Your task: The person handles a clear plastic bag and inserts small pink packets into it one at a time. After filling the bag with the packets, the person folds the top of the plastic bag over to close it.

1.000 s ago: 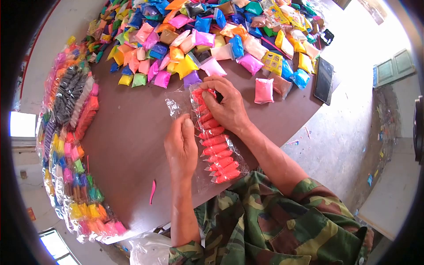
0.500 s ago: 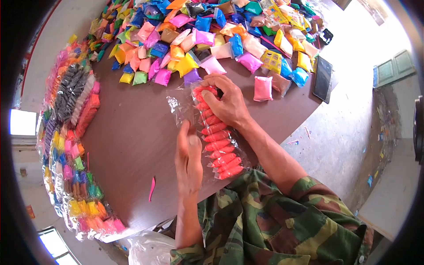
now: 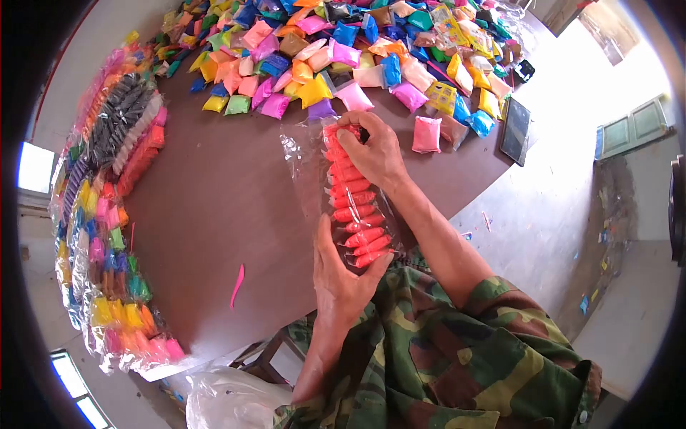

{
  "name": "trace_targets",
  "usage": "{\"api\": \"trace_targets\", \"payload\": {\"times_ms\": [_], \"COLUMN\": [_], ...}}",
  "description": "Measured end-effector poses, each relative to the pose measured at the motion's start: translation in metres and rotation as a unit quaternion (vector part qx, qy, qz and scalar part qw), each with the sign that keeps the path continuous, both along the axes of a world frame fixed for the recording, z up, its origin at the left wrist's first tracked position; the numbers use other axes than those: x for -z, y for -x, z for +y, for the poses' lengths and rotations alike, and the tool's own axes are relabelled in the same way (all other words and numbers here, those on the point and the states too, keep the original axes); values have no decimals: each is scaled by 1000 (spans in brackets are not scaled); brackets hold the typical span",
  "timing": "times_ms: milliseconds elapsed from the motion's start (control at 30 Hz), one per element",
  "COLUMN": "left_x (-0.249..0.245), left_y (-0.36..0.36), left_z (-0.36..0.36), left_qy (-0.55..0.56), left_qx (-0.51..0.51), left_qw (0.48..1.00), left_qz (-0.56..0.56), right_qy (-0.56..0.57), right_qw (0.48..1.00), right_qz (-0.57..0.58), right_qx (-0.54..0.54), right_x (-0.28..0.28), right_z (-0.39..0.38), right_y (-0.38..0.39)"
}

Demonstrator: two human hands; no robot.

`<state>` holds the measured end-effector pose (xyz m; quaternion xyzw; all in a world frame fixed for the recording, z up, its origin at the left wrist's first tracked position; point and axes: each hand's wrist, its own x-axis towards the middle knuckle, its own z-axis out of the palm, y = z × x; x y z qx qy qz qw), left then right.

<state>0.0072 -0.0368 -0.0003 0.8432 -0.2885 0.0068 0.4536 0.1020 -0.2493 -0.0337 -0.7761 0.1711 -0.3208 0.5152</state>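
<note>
A clear plastic bag (image 3: 300,154) holds a long row of small red-pink packets (image 3: 351,199) stacked side by side. My right hand (image 3: 375,151) grips the far end of the row, thumb on top and fingers curled round its edge. At the near end, my left hand (image 3: 346,268) clasps the row between thumb and fingers. The bag's loose, see-through flap spreads out to the left of the packets. A single pink packet (image 3: 426,134) lies on the table just right of my right hand.
A large heap of colourful packets (image 3: 314,93) covers the far side of the brown table (image 3: 214,193). Bagged rows of packets (image 3: 121,164) line the left edge. A pink plastic tool (image 3: 237,286) lies at front left, a phone-like black device (image 3: 515,131) at right. White plastic (image 3: 236,400) hangs below.
My left hand has moved from beside the bag's flap down to the near end of the row and now clasps it. My right hand keeps its hold on the far end.
</note>
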Motion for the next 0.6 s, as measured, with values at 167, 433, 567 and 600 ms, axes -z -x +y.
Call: {"api": "trace_targets", "payload": {"times_ms": [167,433,567,600], "left_x": [3,-38,-22,-26], "left_y": [-15,-86,-126,-126], "left_z": [10,64,107,109], "left_qy": [11,-118,-119,-112], "left_qx": [69,161,188,179], "left_qw": [996,966,971,972], "left_qz": [60,167,88,103], "right_qy": [16,53,110,102], "right_qw": [999,992,979,977], "right_qz": [15,110,173,186], "right_qx": [27,35,2,-19], "right_x": [3,-28,-44,-47], "right_z": [3,-1,8,11], "right_y": [0,37,73,80]}}
